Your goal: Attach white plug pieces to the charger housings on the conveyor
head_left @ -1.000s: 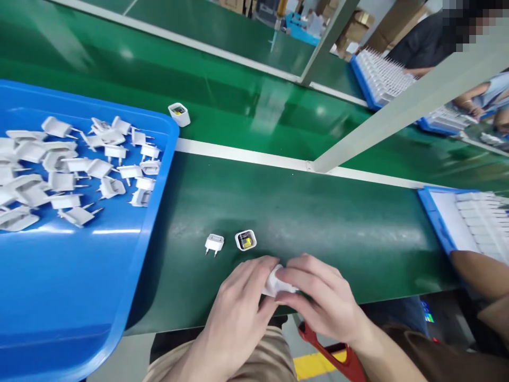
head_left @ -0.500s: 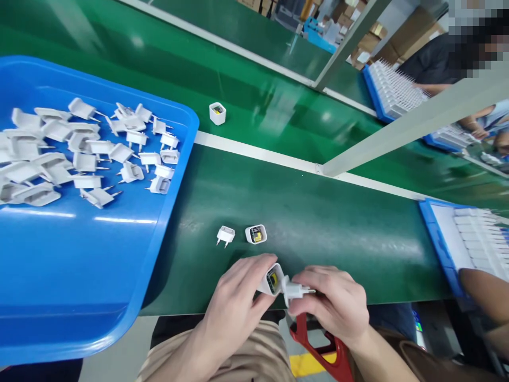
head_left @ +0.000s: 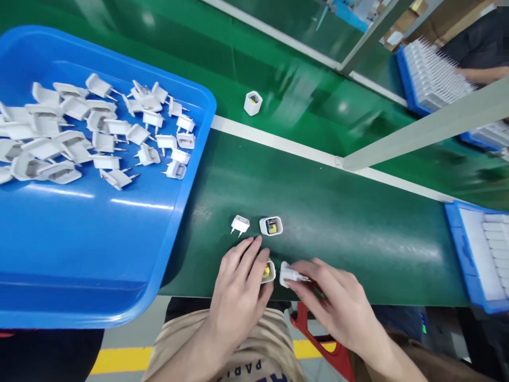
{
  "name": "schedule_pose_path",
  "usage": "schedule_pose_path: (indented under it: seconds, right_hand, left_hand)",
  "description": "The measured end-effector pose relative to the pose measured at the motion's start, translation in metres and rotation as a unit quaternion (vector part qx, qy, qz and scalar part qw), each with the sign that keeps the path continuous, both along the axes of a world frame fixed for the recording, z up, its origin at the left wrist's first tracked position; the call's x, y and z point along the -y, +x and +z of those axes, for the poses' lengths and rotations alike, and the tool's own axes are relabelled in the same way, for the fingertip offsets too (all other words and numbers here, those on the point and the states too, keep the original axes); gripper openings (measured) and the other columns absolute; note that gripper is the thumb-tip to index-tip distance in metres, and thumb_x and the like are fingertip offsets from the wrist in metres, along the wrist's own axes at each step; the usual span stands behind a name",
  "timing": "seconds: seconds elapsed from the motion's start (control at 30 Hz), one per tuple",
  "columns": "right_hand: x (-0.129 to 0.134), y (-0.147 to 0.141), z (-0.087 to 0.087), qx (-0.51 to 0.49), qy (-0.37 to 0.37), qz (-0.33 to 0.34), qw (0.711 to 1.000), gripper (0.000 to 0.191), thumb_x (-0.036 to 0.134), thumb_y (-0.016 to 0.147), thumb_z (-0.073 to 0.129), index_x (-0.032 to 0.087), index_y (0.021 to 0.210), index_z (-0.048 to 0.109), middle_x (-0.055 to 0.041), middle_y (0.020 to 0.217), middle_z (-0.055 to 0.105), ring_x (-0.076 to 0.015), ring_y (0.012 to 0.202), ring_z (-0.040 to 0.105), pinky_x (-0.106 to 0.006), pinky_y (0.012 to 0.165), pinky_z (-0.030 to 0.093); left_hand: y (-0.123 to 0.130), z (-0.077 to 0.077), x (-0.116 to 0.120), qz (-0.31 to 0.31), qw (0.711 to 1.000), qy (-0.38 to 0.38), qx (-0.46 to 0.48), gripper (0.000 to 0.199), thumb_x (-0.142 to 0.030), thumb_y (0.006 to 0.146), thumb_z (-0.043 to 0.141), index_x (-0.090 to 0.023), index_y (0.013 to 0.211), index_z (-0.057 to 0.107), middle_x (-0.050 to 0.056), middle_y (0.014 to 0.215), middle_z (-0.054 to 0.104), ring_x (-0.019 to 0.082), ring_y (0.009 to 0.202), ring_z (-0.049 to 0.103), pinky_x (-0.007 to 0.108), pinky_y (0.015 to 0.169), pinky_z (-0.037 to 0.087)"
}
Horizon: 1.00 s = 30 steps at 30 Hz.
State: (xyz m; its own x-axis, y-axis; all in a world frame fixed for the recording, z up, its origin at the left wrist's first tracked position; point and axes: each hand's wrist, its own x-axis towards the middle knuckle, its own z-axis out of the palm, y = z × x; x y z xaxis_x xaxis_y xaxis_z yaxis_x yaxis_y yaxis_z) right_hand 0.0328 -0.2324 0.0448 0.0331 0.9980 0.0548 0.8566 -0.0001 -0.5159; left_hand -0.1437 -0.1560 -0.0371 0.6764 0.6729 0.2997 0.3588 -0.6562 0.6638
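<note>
Reading "PARI" [head_left: 247, 367] upside down on a shirt [head_left: 258, 329] remotely, I am grasping a white housing [head_left: 272, 272] with the left hand [head_left: 240, 284] and a pronged plug [head_left: 287, 274] just beside it with the right hand [head_left: 338, 297], at the green surface's [head_left: 342, 212] edge above yellow-striped floor [head_left: 123, 359].

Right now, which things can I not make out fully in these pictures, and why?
In the head view:
Held charger housing: left part hidden by the left hand.
Held plug cap: partly covered by the right hand.
Far charger housing: inner parts too small to tell.
Blue tray of plug caps: cut off by the left edge.
Blue tray at right: cut off by the right edge.
</note>
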Motion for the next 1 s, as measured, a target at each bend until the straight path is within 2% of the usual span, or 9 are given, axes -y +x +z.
schedule_pose_path:
  seconds: [0.1, 0.2, 0.27, 0.33, 0.47, 0.63, 0.83, 1.0]
  right_hand:
    - [0.002, 0.0, -0.001, -0.043, -0.007, -0.014, 0.999, 0.013, 0.023, 0.106, 0.057, 0.026, 0.119, 0.057, -0.0012, 0.092, 0.073, -0.0146, 0.067, 0.068, -0.026, 0.059, 0.053]
    - [0.004, -0.005, -0.005, -0.083, -0.014, -0.024, 0.996, 0.013, 0.021, 0.105, 0.057, 0.027, 0.117, 0.057, -0.0008, 0.091, 0.072, -0.0141, 0.066, 0.066, -0.026, 0.057, 0.053]
    - [0.005, -0.01, -0.009, -0.091, -0.022, -0.028, 0.995, 0.013, 0.02, 0.105, 0.057, 0.026, 0.117, 0.058, -0.0008, 0.089, 0.07, -0.0136, 0.065, 0.064, -0.025, 0.056, 0.052]
    - [0.006, -0.016, -0.013, -0.08, -0.028, -0.02, 0.996, 0.012, 0.02, 0.106, 0.057, 0.024, 0.117, 0.059, -0.0013, 0.088, 0.068, -0.0133, 0.064, 0.063, -0.025, 0.055, 0.05]
    - [0.004, -0.026, -0.018, -0.018, -0.021, 0.004, 1.0, 0.012, 0.02, 0.107, 0.054, 0.02, 0.118, 0.06, -0.0022, 0.087, 0.067, -0.0134, 0.063, 0.062, -0.026, 0.055, 0.049]
    - [-0.003, -0.035, -0.012, 0.096, -0.016, 0.033, 0.995, 0.011, 0.02, 0.11, 0.049, 0.016, 0.114, 0.059, -0.0025, 0.082, 0.064, -0.0148, 0.065, 0.059, -0.028, 0.06, 0.047]
    - [0.0, -0.041, -0.012, 0.165, -0.02, 0.06, 0.984, 0.011, 0.011, 0.106, 0.051, 0.011, 0.109, 0.061, -0.0037, 0.08, 0.06, -0.0174, 0.068, 0.05, -0.032, 0.063, 0.04]
    - [-0.006, -0.042, -0.005, 0.216, -0.047, 0.082, 0.972, 0.027, 0.006, 0.106, 0.038, 0.013, 0.1, 0.063, -0.0032, 0.076, 0.056, -0.0191, 0.066, 0.044, -0.034, 0.063, 0.036]
  left_hand:
    - [-0.014, 0.008, -0.001, -0.009, 0.999, -0.036, -0.038, 0.038, -0.016, 0.097, 0.061, -0.011, 0.135, 0.056, 0.017, 0.144, 0.061, 0.034, 0.131, 0.054, 0.049, 0.105, 0.046]
    - [-0.025, 0.016, -0.008, -0.065, 0.992, -0.092, -0.058, 0.043, -0.016, 0.099, 0.058, -0.014, 0.141, 0.052, 0.014, 0.14, 0.063, 0.029, 0.122, 0.056, 0.044, 0.101, 0.048]
    - [-0.028, 0.017, -0.013, -0.089, 0.989, -0.105, -0.056, 0.041, -0.014, 0.099, 0.056, -0.015, 0.14, 0.053, 0.011, 0.133, 0.066, 0.027, 0.116, 0.059, 0.041, 0.097, 0.048]
    - [-0.028, 0.015, -0.016, -0.088, 0.99, -0.101, -0.047, 0.038, -0.013, 0.098, 0.056, -0.015, 0.136, 0.055, 0.01, 0.127, 0.068, 0.026, 0.11, 0.059, 0.04, 0.094, 0.046]
    - [-0.023, 0.008, -0.014, -0.068, 0.994, -0.083, -0.034, 0.033, -0.018, 0.1, 0.059, -0.015, 0.133, 0.058, 0.009, 0.12, 0.067, 0.025, 0.103, 0.058, 0.039, 0.087, 0.042]
    - [-0.022, 0.003, -0.012, -0.062, 0.993, -0.096, -0.016, 0.021, -0.025, 0.104, 0.059, -0.019, 0.124, 0.061, 0.006, 0.108, 0.069, 0.024, 0.095, 0.056, 0.038, 0.081, 0.038]
    - [-0.022, 0.001, -0.012, -0.06, 0.995, -0.085, -0.005, 0.019, -0.027, 0.102, 0.062, -0.017, 0.118, 0.062, 0.006, 0.101, 0.068, 0.025, 0.09, 0.055, 0.039, 0.077, 0.036]
    - [-0.021, -0.001, -0.012, -0.051, 0.996, -0.067, 0.003, 0.019, -0.027, 0.102, 0.063, -0.016, 0.117, 0.064, 0.006, 0.098, 0.068, 0.024, 0.087, 0.055, 0.038, 0.074, 0.035]
